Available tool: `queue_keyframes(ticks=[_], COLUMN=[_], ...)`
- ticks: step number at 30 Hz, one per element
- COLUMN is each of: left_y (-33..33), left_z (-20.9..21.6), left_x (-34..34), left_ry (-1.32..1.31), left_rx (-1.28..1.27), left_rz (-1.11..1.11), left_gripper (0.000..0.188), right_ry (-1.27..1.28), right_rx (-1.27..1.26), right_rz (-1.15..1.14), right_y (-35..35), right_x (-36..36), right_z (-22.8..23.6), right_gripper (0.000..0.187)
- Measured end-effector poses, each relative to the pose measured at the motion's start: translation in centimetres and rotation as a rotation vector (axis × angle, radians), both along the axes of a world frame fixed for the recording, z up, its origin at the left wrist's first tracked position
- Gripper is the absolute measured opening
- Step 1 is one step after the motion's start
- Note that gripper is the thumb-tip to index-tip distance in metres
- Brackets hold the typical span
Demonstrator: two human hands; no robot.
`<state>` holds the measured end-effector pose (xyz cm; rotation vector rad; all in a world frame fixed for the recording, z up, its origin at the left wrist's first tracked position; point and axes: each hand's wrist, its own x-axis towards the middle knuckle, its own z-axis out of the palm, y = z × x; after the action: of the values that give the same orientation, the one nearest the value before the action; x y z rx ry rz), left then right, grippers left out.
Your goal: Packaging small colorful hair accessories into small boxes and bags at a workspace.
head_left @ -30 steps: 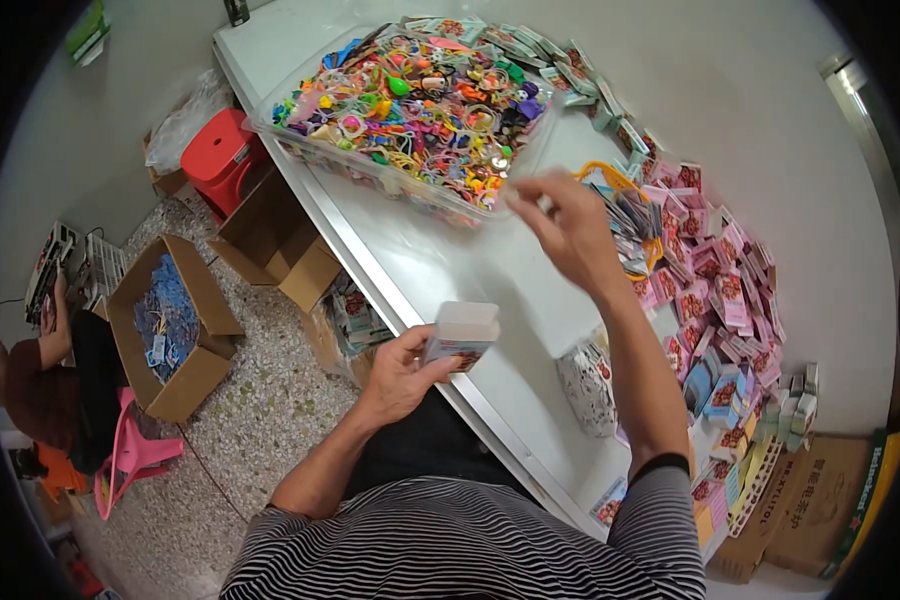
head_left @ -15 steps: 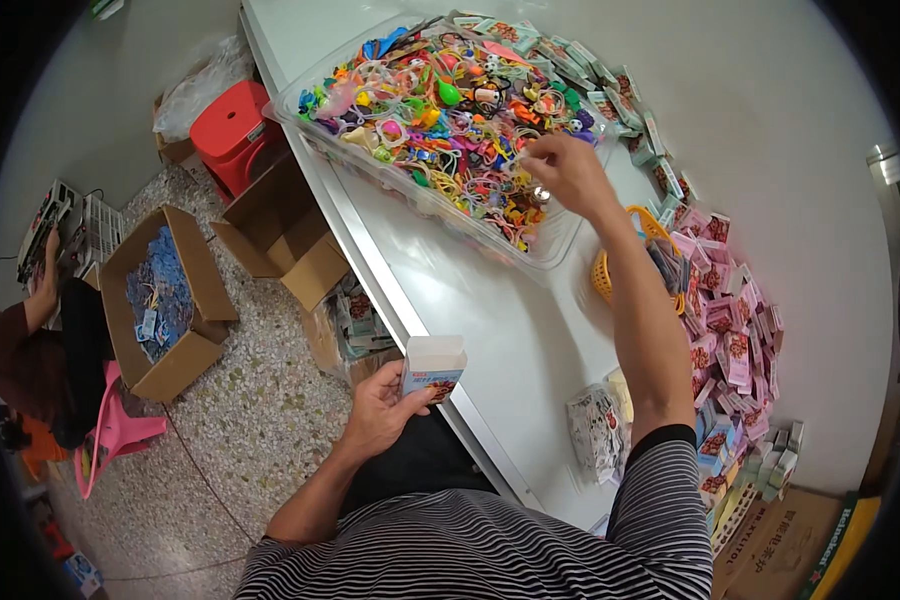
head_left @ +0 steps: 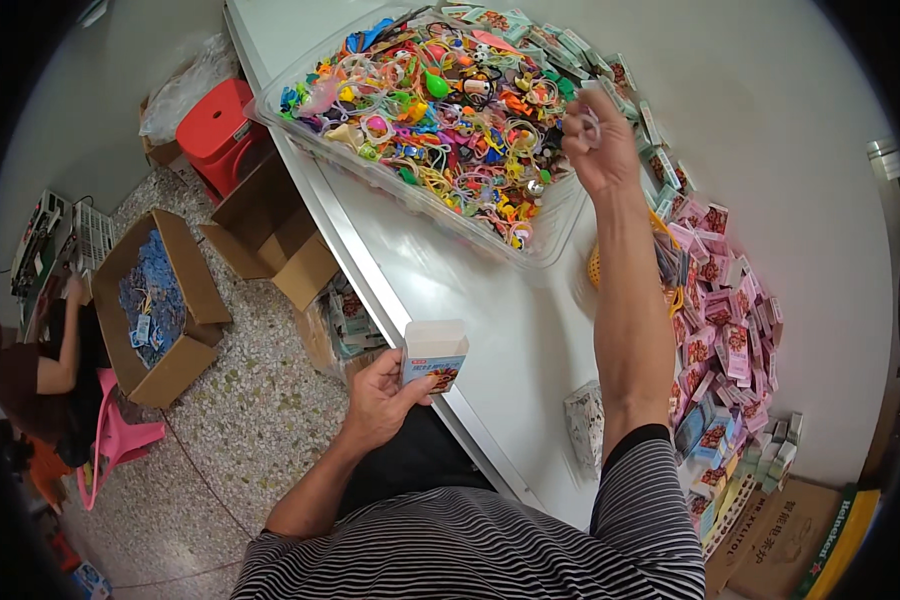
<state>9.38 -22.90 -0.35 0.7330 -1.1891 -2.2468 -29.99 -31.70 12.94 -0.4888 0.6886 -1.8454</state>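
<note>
My left hand (head_left: 378, 402) grips a small light blue cardboard box (head_left: 434, 366) with a food picture on its front; the box's top stands open, its white flap raised. My right hand (head_left: 604, 150) is lifted over the right rim of a large clear plastic bin (head_left: 440, 226). Its fingers are curled round a pale looped cord (head_left: 591, 129); whatever hangs on the cord is hidden. Heaped in the bin are small colourful trinkets (head_left: 450, 140), many on looped cords.
Green boxes (head_left: 625, 110) and pink boxes (head_left: 735, 345) pile along the table's right side. A yellow basket (head_left: 595, 268) is partly behind my right forearm. Left on the floor stand a carton of blue packets (head_left: 120, 345), an open carton (head_left: 260, 235) and a red stool (head_left: 208, 125). Another person sits far left.
My right hand has risen from the trinkets, moving right and away, and a pale looped cord now shows in its fingers. My left hand still holds the box, tilted slightly differently.
</note>
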Motion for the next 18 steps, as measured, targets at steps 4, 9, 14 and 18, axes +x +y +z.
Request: queue_keyframes(ticks=[4,9,14,18], left_y=[0.6,0.7,0.7,0.4], left_z=[-0.5,-0.2,0.2,-0.3], left_x=[0.8,1.0,0.9,0.8], left_ry=[-0.047,-0.014,0.008,0.006], left_rx=[0.003,-0.008,-0.003,-0.027], left_rz=[0.000,0.024,0.049,0.047], left_gripper=[0.036,0.037,0.034,0.034], right_ry=[0.963,1.875,1.777,1.373], right_rx=[0.548,0.795,0.664,0.522], right_rz=[-0.191,-0.190,-0.234,-0.197], right_y=[-3.2,-5.0,-2.3,1.1], right_x=[3.3,5.1,2.8,4.1], right_z=[-2.6,-4.9,-3.9,-0.6], right_gripper=[0.032,0.040,0.037,0.031])
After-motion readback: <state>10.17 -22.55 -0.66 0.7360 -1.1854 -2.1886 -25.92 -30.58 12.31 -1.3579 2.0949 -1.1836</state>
